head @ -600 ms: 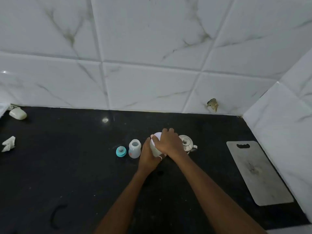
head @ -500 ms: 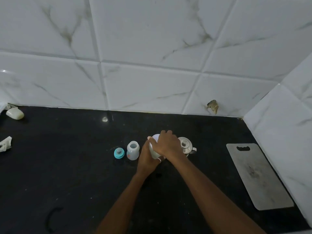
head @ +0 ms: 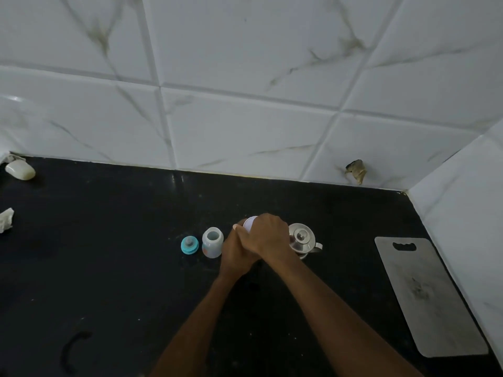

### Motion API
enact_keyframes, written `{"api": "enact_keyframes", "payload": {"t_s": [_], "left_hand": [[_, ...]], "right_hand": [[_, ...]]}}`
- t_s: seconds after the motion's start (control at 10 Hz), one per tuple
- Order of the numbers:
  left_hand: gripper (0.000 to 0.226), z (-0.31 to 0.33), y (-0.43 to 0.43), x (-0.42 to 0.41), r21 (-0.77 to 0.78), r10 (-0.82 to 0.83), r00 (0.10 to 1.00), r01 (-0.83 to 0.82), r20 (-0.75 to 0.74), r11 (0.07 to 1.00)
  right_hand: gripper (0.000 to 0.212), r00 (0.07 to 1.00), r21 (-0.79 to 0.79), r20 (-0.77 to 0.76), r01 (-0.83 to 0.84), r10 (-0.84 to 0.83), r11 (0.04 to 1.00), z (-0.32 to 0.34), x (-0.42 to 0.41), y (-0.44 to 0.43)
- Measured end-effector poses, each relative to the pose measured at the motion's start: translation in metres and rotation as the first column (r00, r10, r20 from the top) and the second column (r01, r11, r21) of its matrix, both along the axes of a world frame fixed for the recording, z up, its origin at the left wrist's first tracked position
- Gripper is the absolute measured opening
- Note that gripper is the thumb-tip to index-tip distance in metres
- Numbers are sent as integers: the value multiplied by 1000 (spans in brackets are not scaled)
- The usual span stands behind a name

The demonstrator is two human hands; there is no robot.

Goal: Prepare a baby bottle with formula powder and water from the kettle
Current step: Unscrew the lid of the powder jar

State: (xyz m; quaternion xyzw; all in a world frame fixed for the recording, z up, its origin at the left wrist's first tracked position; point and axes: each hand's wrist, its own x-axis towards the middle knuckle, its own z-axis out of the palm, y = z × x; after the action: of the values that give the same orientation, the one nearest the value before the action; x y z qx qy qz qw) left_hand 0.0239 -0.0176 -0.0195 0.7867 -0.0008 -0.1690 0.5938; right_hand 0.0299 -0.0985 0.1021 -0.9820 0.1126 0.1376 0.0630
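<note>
An open, uncapped baby bottle (head: 212,242) stands on the black counter (head: 109,268), with its teal teat cap (head: 189,244) just to its left. Right of the bottle, both hands wrap a white formula container (head: 249,223), of which only the top rim shows. My left hand (head: 235,253) grips its side from below. My right hand (head: 268,236) covers its top and lid. A small steel kettle (head: 302,238) with a knobbed lid stands just right of my hands.
A grey cutting board (head: 430,297) lies flat by the right wall. A white soap-like block (head: 20,170) and a crumpled white scrap (head: 6,220) sit at the far left. A dark curved piece (head: 73,346) lies near the front left. Tiled walls close the back and right.
Both hands stay wrapped on the white container; my right hand has shifted slightly over its top. The bottle, cap and kettle have not moved.
</note>
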Motion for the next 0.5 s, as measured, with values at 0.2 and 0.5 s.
{"api": "enact_keyframes", "payload": {"t_s": [0.2,0.5], "left_hand": [[30,51,-46,48,463,-701,210,866,-682,-191],[49,21,-48,74,474,-600,328,875,-730,-98]], "right_hand": [[48,1000,48,-3,-22,23,999,8,-5,-11],[49,980,56,-162,-105,113,993,8,2,-16]]}}
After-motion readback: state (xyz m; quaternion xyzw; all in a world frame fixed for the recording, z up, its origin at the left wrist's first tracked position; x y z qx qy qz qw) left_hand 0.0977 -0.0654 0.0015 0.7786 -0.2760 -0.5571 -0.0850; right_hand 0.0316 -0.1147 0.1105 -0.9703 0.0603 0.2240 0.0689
